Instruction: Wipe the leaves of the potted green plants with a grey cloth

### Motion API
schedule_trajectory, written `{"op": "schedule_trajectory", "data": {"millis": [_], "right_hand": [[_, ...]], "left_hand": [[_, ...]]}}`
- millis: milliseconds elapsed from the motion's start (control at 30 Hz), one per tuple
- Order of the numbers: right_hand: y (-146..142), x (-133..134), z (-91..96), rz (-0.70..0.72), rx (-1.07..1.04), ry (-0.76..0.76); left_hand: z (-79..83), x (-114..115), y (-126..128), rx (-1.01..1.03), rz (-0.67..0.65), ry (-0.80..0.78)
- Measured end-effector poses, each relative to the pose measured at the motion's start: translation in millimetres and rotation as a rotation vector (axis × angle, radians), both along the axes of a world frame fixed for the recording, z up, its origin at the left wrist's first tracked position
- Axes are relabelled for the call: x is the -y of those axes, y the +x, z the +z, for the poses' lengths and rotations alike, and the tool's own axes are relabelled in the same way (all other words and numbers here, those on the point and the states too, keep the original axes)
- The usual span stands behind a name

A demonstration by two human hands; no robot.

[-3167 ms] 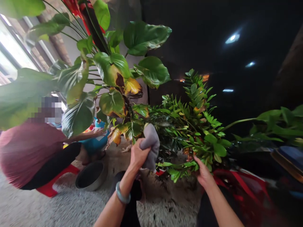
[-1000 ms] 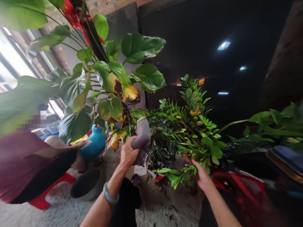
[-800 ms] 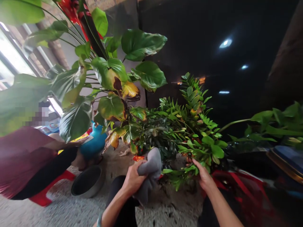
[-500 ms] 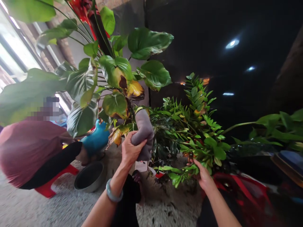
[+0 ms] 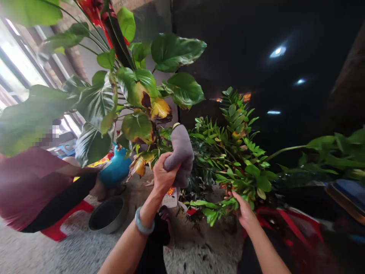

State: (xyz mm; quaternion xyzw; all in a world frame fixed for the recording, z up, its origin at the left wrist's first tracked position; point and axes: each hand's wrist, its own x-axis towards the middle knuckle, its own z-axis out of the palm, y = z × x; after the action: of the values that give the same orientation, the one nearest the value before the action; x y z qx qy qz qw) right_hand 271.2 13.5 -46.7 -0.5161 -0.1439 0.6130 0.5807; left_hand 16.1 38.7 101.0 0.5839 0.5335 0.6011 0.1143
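Cloth [image 5: 182, 156]: grey with a pale yellow edge at its upper end; bunched upright near the centre, in front of the leafy shrub [image 5: 242, 125], whose left part it screens from view.
Left hand [image 5: 164, 173]: grasping the cloth by its lower left portion; a pale bangle [image 5: 144, 222] encircles the wrist.
Right hand [image 5: 243, 211]: fingers curled about the low foliage of the leafy shrub; leaves conceal exactly which stem is gripped.
Broad-leaved plant [image 5: 178, 51]: tall, left of centre, with several leaves yellowed and browned; its large foliage overhangs the left side and partly obscures the co-worker [image 5: 31, 179].
Co-worker: seated on a red stool [image 5: 57, 230], one arm extended toward a blue object [image 5: 115, 167].
Basin [image 5: 107, 217]: dark grey, on the floor [image 5: 76, 253], just right of the red stool.
Printed card [image 5: 171, 201]: white, lying below the left hand, which overlaps its view; a red scrap [image 5: 191, 211] lies nearby.
Red frame [image 5: 299, 224]: right of the right hand, its details lost in shadow.
Dark panel [image 5: 228, 38]: upright behind the leafy shrub, showing bright reflections.
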Motion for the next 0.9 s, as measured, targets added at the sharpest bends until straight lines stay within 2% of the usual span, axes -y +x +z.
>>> {"op": "schedule_trajectory", "data": {"millis": [33, 100, 167, 233, 300, 367, 467, 533, 567, 633, 733, 767, 833, 900], "right_hand": [[-1, 0, -0.3, 0.001, -0.006, -0.002], [-1, 0, -0.7, -0.005, -0.012, 0.007], [1, 1, -0.8, -0.009, -0.005, 0.017], [3, 3, -0.6, -0.007, 0.002, 0.019], [4, 4, -0.4, -0.003, -0.004, 0.024], [4, 3, -0.4, -0.009, -0.01, 0.033], [1, 1, -1.7, -0.011, 0.002, 0.02], [0, -1, -3.0, -0.006, 0.014, 0.005], [-1, -1, -3.4, -0.004, 0.017, 0.001], [-1, -1, -3.6, -0.011, 0.021, 0.003], [0, 1, -1.9, -0.027, 0.023, 0.02], [1, 2, -1.1, -0.025, 0.025, 0.023], [2, 4, 0.0, -0.011, 0.025, 0.017], [3, 3, -0.3, -0.005, 0.019, 0.02]], "left_hand": [[-2.4, -8, 2, -0.008, -0.023, -0.008], [-19.1, -12, 6, -0.06, -0.123, -0.108], [-41.9, -3, 7, -0.152, -0.264, -0.259], [-56.6, 14, 7, -0.242, -0.417, -0.354], [-54.2, 27, 6, -0.278, -0.541, -0.335], [-36.0, 28, 7, -0.255, -0.571, -0.23], [-2.7, 4, 10, -0.155, -0.395, -0.056], [5.0, -16, 13, -0.1, -0.271, -0.005], [1.8, -24, 14, -0.088, -0.245, -0.011], [-17.5, -29, 14, -0.119, -0.281, -0.092], [-57.0, -12, 9, -0.31, -0.504, -0.32], [-65.9, -2, 6, -0.378, -0.588, -0.379], [-69.4, 14, 1, -0.458, -0.705, -0.431], [-53.4, 21, -1, -0.421, -0.709, -0.393]]}}
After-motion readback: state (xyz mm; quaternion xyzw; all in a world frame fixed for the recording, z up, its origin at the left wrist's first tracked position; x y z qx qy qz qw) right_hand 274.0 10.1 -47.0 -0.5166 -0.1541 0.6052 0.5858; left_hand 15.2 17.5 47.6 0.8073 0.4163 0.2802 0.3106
